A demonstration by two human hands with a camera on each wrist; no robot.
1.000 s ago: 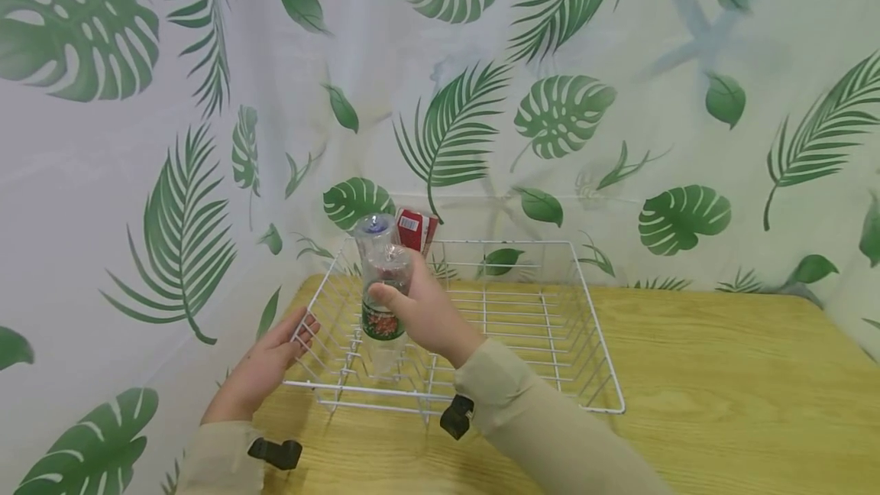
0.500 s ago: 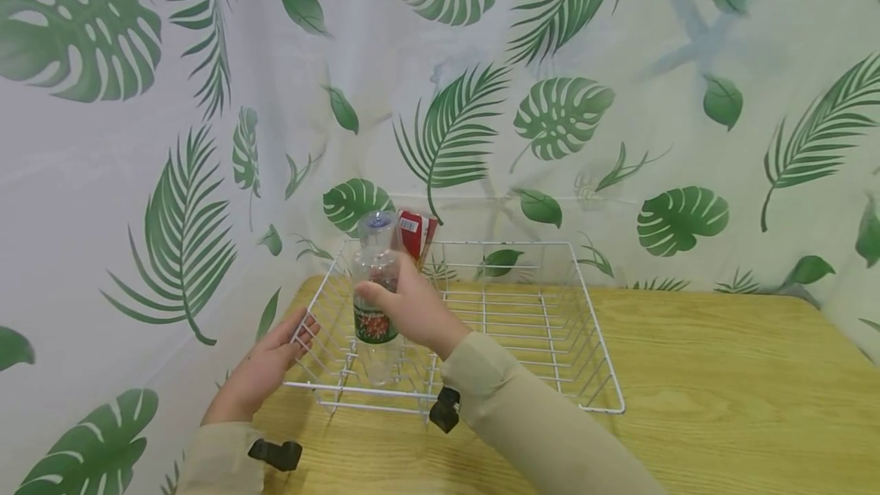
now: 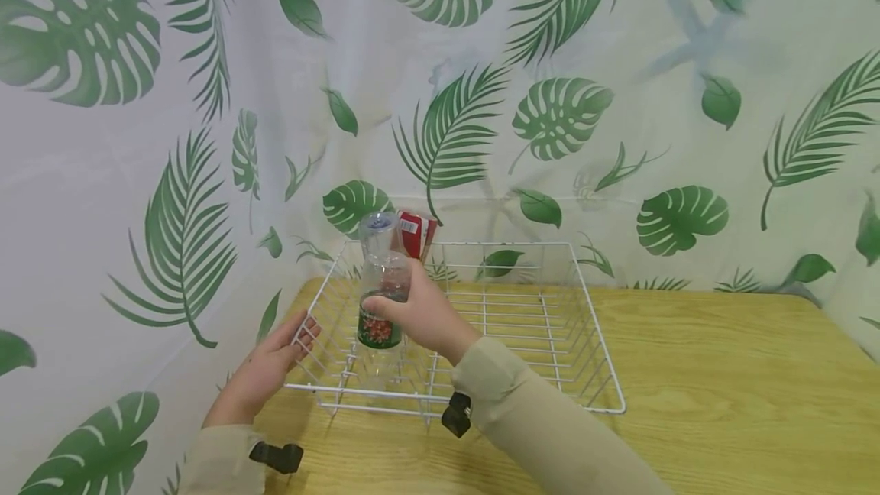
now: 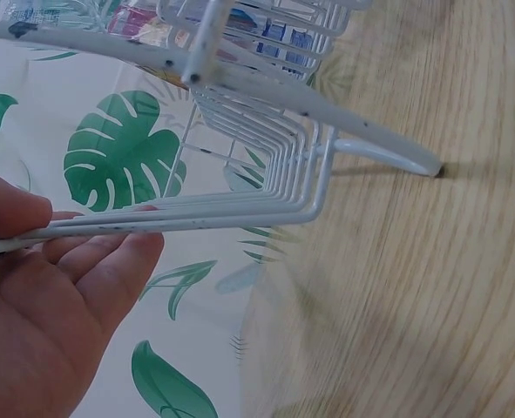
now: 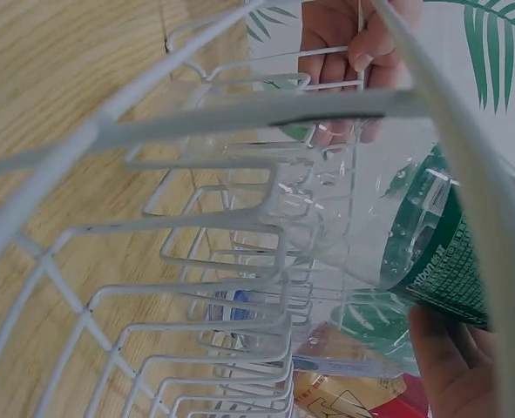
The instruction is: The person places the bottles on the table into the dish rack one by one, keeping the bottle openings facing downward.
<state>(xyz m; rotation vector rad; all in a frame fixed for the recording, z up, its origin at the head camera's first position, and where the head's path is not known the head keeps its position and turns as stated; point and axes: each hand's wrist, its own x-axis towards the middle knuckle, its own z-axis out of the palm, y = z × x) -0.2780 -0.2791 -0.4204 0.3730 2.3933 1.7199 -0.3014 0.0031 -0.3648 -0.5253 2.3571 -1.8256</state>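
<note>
In the head view, my right hand [image 3: 429, 308] grips a clear plastic bottle [image 3: 385, 273] by its green label, thumb across the front. The bottle stands roughly upright inside the left part of a white wire dish rack [image 3: 519, 396]. Its lower end narrows down toward the rack wires. Just behind it rises a second clear bottle [image 3: 378, 239], with blue showing inside its top end. My left hand [image 3: 271, 365] holds the rack's left side. The left wrist view shows the thumb above a wire and the fingers [image 4: 122, 270] beneath it. Behind the bottles leans a red carton [image 3: 415, 234].
A yellow wood-grain table [image 3: 722, 380] carries the rack and extends to the right. Leaf-printed curtains [image 3: 440, 44] close in the back and the left, near the left hand. Thin upright wires [image 5: 279, 244] stand close around the bottle in the right wrist view.
The right hand shifts the bottle slightly left, then a little back to the right, and it sits somewhat lower now. The left hand keeps its place on the rack.
</note>
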